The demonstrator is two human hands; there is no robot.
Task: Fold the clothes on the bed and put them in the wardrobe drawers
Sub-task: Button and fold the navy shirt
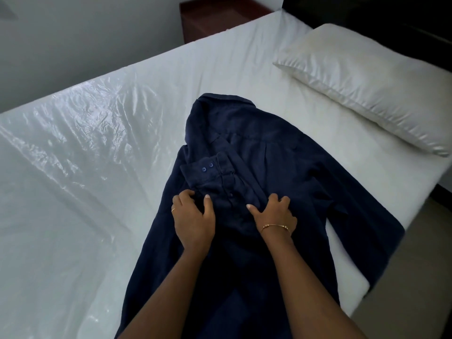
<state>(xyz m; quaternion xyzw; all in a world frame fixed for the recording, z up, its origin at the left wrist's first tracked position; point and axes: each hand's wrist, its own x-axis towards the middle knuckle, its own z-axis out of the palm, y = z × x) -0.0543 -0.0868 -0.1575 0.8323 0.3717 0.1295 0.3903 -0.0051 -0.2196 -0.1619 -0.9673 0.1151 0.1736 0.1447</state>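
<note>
A dark navy button shirt (281,167) lies spread on the white bed (97,167), its collar pointing away from me. One sleeve is folded across the shirt's middle, and its cuff (205,167) with two blue buttons faces up. My left hand (193,216) sits on this folded sleeve just below the cuff, its fingers curled into the cloth and its thumb spread. My right hand (274,211), a thin bracelet on its wrist, grips the same sleeve a little to the right. The shirt's right side hangs over the mattress edge.
A white pillow (367,81) lies at the head of the bed, far right. A dark wooden nightstand (208,18) stands beyond the bed against the grey wall. The shiny sheet is wrinkled on the left. Beige floor (415,277) shows to the right of the mattress.
</note>
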